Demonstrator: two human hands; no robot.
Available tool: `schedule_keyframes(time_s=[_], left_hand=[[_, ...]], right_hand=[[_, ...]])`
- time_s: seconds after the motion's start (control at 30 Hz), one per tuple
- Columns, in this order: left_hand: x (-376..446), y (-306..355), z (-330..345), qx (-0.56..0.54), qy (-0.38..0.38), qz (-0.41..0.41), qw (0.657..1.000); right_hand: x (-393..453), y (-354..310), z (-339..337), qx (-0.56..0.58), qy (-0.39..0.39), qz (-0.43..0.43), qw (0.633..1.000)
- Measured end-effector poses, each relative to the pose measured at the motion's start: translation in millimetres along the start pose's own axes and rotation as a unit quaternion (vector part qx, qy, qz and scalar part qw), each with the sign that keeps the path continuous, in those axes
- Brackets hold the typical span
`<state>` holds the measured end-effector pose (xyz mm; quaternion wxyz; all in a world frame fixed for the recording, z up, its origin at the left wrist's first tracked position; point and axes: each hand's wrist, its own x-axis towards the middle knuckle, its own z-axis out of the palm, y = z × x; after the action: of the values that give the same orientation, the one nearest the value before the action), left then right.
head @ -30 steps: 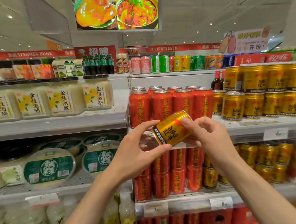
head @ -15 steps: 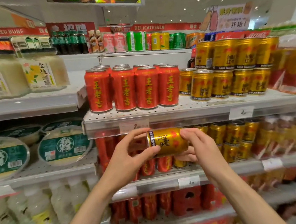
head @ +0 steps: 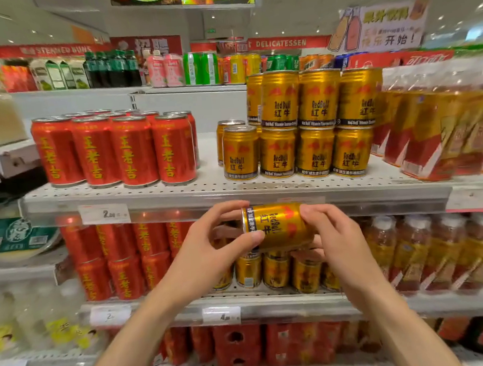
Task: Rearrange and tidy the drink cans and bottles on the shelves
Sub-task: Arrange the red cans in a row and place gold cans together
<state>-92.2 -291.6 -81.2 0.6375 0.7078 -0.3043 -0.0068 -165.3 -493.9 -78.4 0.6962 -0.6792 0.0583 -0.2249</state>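
Since the gold can (head: 278,227) is lying sideways right now, that's really the whole story for whatever comes next. Its long axis runs left to right, level with the front edge of the upper shelf (head: 176,193) and just below it, out in the near space in front of the stock. The left hand (head: 208,251) pinches the left end, thumb on the near face and fingers curled over the rim. The right hand (head: 336,241) cups the right end, fingers wrapped round it. So both grips are closed on the same can, one at each end.

The stacked gold cans (head: 311,126) up on that shelf all stand upright, up and a bit right of the hands. My guess: the can needs a quarter turn to stand before it goes anywhere. The right hand is nearer that stack. The red cans (head: 113,151) sit further left.
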Motion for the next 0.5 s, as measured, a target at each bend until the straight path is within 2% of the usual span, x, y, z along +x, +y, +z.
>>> schedule_keyframes(time_s=[0.23,0.5], left_hand=[[13,21,18,0.038,0.006,0.017,0.999],[30,36,-11,0.053,0.021,0.048,0.997]], right_hand=[[14,-11,-22,-0.002,-0.022,-0.026,0.999],[38,-48,0,-0.045,-0.059,-0.101,0.992]])
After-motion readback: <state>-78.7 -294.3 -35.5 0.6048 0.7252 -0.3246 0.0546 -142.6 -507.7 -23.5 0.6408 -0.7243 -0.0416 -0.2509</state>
